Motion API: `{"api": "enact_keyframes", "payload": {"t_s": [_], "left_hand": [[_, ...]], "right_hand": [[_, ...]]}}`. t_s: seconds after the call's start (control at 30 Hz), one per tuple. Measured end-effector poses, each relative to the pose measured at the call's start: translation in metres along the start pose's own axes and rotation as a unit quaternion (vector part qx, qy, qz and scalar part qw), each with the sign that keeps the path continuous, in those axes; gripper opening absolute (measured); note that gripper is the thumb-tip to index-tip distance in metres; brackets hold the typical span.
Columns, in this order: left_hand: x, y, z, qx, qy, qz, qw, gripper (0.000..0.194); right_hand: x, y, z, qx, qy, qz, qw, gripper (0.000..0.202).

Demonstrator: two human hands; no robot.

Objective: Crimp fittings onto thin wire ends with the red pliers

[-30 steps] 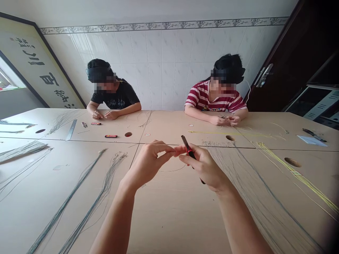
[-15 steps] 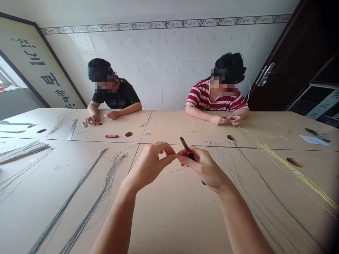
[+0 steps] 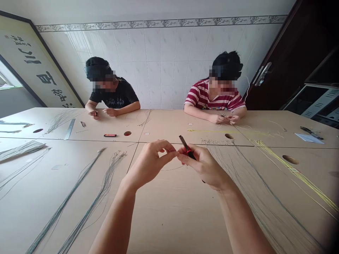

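Note:
My left hand [image 3: 152,162] is closed in a pinch, thumb against forefinger, on a thin cord [image 3: 172,169]. The cord hangs in a shallow curve under both hands, and its pinched part is hidden by the fingertips. Touching those fingertips, my right hand [image 3: 202,162] is also closed. It grips a slim black utility knife [image 3: 183,142] with red trim, its dark tip pointing up and away, while thumb and forefinger pinch at the cord. The knife's tail end shows below the palm.
Bundles of grey-green cords [image 3: 79,180] lie at left, with pale strands and yellow cords [image 3: 293,170] at right. A black-and-red case [image 3: 110,135], a ruler [image 3: 69,129] and round table holes [image 3: 290,159] lie farther off. Two people [image 3: 112,91] sit opposite, working with their hands.
My hands keep nearly the same pose; a small loop of cord now shows under the right fingers. The person at left has lifted a small object off the table. The view has shifted slightly.

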State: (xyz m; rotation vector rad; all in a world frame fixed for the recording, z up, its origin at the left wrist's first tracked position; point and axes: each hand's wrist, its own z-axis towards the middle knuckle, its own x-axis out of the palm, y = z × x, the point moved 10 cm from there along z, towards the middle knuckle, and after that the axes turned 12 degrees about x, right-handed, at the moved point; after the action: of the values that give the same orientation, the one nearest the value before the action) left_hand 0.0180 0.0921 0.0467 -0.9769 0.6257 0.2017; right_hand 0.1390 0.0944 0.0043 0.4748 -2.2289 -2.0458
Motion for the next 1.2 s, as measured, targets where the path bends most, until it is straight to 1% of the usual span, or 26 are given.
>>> {"api": "enact_keyframes", "payload": {"t_s": [0.33,0.7,0.87,1.03,1.2], "left_hand": [[0.005,0.007,0.005,0.002,-0.017,-0.036,0.999,0.019],[0.01,0.013,0.008,-0.005,-0.023,-0.066,0.998,0.023],[0.007,0.022,0.007,-0.036,-0.04,-0.081,0.995,0.039],[0.004,0.023,0.006,-0.051,-0.041,-0.089,0.994,0.033],[0.009,0.023,0.006,-0.067,-0.027,-0.094,0.993,0.032]], "right_hand": [[-0.009,-0.005,0.004,0.008,-0.035,-0.012,0.999,0.024],[-0.009,-0.006,0.006,0.006,-0.046,-0.018,0.999,0.026],[-0.014,-0.004,0.005,-0.001,-0.071,-0.025,0.997,0.024],[-0.018,-0.003,0.005,-0.007,-0.092,-0.033,0.995,0.024],[-0.018,-0.003,0.005,-0.009,-0.096,-0.041,0.994,0.023]]}}
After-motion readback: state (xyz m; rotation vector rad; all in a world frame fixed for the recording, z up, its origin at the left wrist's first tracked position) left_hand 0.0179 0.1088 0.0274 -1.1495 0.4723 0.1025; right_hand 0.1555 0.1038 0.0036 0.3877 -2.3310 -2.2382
